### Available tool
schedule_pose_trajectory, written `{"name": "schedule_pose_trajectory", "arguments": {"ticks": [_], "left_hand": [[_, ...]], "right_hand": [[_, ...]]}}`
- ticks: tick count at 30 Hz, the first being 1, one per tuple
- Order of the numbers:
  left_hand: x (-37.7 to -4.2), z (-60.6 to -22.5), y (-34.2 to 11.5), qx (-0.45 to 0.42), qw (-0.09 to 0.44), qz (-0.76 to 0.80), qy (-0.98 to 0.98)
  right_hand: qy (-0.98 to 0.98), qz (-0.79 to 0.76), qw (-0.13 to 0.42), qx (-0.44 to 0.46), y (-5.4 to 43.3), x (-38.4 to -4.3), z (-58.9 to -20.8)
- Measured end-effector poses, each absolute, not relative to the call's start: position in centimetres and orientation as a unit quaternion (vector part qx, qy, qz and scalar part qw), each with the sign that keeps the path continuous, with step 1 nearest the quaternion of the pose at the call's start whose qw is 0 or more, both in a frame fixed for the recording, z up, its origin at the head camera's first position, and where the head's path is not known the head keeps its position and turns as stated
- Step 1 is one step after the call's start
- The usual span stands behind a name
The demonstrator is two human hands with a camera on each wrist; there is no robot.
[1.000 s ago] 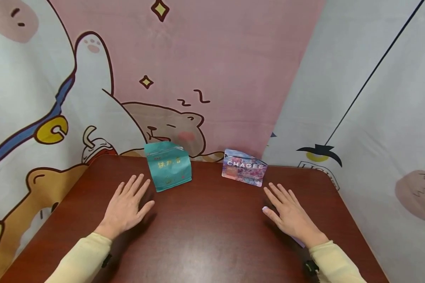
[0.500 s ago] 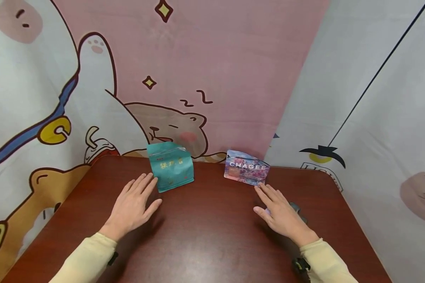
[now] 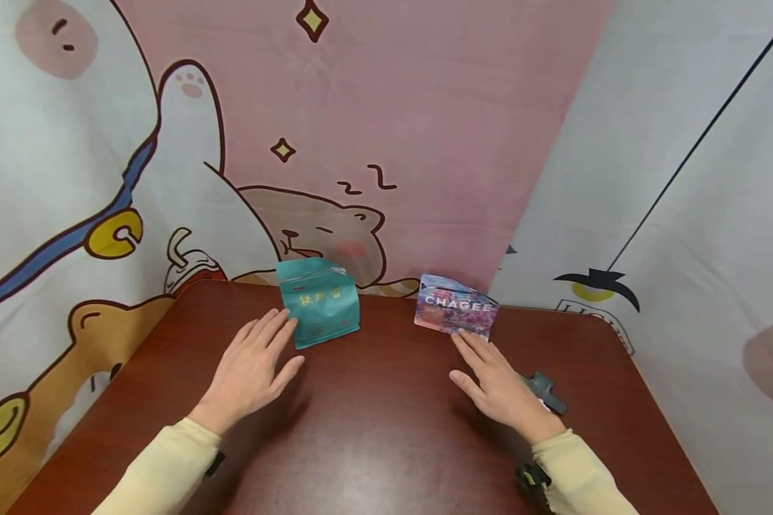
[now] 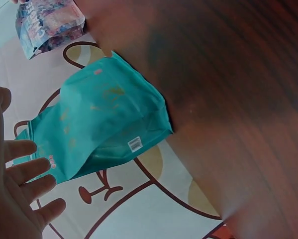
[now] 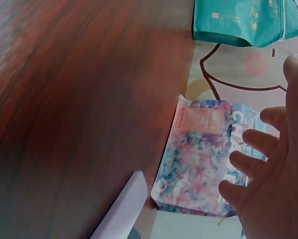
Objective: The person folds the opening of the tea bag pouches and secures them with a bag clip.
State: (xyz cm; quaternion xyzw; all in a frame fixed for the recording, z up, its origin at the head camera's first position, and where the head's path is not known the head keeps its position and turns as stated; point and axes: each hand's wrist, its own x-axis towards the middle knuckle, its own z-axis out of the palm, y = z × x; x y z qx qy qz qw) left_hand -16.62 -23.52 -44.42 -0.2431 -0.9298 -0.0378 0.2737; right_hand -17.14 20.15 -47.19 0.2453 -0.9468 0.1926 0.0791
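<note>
A teal pouch (image 3: pixel 325 304) with gold lettering stands at the back of the table, left of the middle. To its right is a smaller pink, blue and purple pouch (image 3: pixel 457 309) marked CHAGEE. My left hand (image 3: pixel 248 375) hovers just in front of the teal pouch, its fingers extended and holding nothing. My right hand (image 3: pixel 499 386) reaches toward the CHAGEE pouch with fingers spread, likewise holding nothing; contact cannot be told. Beyond the right hand lies a dark grey object (image 3: pixel 544 392), partly hidden. The right wrist view shows a lavender, long flat-sided piece (image 5: pixel 124 209) near the CHAGEE pouch.
The reddish-brown wooden table (image 3: pixel 373 429) ends at a printed cartoon cloth (image 3: pixel 444 143) behind it. More of that cloth (image 3: pixel 702 272) hangs along the right side. Dark bands with small devices sit at both wrists.
Both hands have drifted forward and inward toward the pouches. More of the dark grey object shows beside the right hand. The view has turned slightly left; both pouches stay put.
</note>
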Motion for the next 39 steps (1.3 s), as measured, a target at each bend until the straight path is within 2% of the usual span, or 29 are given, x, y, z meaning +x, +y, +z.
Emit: {"name": "schedule_pose_trajectory", "arguments": {"ticks": [12, 39], "left_hand": [[-17.3, -43.1, -22.5, -0.255, 0.290, -0.036, -0.922], [-20.1, -38.9, -19.5, -0.304, 0.319, -0.015, -0.898]], "right_hand": [[-0.937, 0.229, 0.089, 0.247, 18.5, -17.9, -46.9], [-0.898, 0.338, 0.061, 0.276, 13.7, -20.4, -45.2]]}}
